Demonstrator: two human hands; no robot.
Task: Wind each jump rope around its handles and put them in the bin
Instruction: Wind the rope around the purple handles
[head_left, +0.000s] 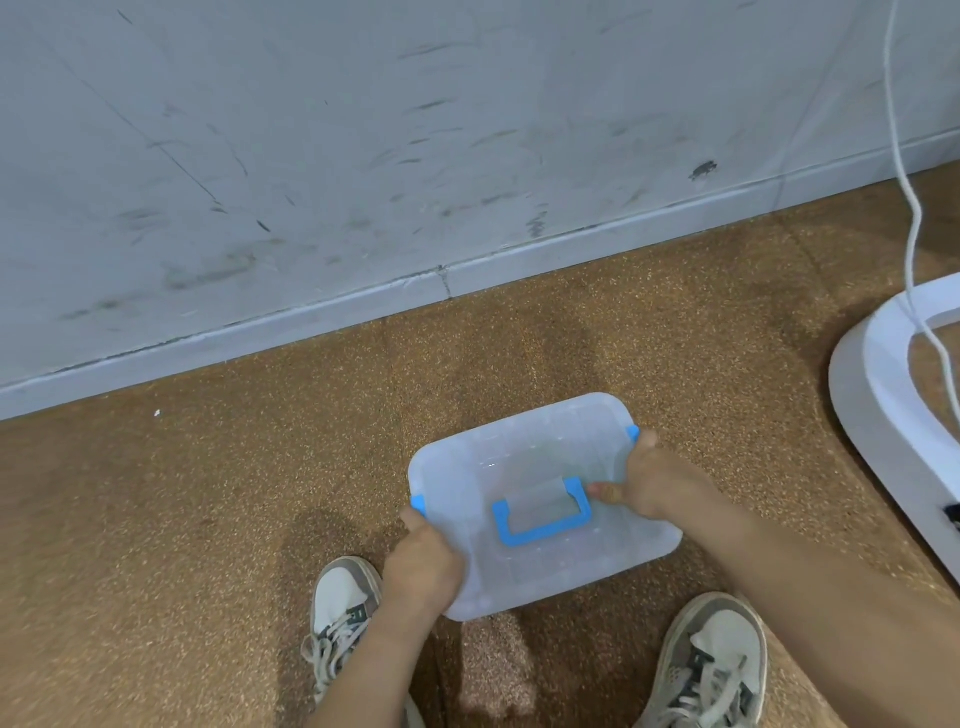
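1. Two hands on one bin (519, 447), one gripping each short end.
2. Left hand (423, 566): fingers curled round the near-left edge, closed tight on it, just below a blue latch (418, 504).
3. Right hand (644, 483): fingers wrapped over the far-right edge beside the second blue latch (632, 432). Thumb laid out along the lid, tip just short of the blue carry handle (543, 512).
4. Bin itself: translucent plastic, lid on, carry handle folded flat on top. Set low in front of the person, ahead of the left shoe (337, 603) and the right shoe (711, 660), and turned askew to the wall (311, 156).
5. Resting on the floor (208, 493) or held just off it: cannot tell.
6. Contents: only a haze through the plastic, not readable.
7. Underneath and around: brown speckled flooring, meeting a pale skirting board (260, 332) below the scuffed grey wall.
8. Far right: a white curved base (872, 374) on the floor, with a white cord (909, 208) hanging down across it, well apart from the bin.
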